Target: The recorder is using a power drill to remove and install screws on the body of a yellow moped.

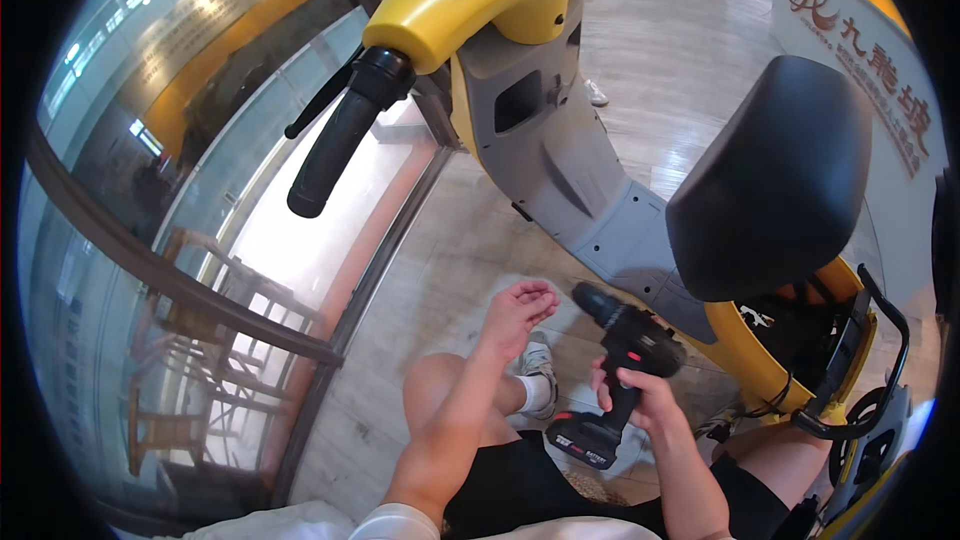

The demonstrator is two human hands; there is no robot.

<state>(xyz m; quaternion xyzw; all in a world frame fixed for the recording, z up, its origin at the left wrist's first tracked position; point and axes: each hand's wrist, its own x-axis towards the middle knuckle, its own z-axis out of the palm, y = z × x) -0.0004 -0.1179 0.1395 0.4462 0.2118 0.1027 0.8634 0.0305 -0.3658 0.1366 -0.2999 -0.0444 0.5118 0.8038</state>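
Note:
My right hand [652,398] is wrapped round the handle of a black cordless drill [640,340] with red marks. Its chuck points up and to the left, and the battery pack hangs low over my lap. Just left of the chuck, my left hand [518,318] is raised with its fingers bent and their tips together. Whatever those fingertips may hold is too small to make out. Both hands are beside a yellow and grey electric scooter [590,195], close to its footboard. The scooter's black seat [780,180] sits above and to the right of the drill.
A black handlebar grip [335,155] with a lever juts out at upper left. Behind the seat are a black rail [895,325] and an open storage well [800,325]. A glass wall with a dark frame [190,280] runs along the left. A white counter [850,30] stands far right.

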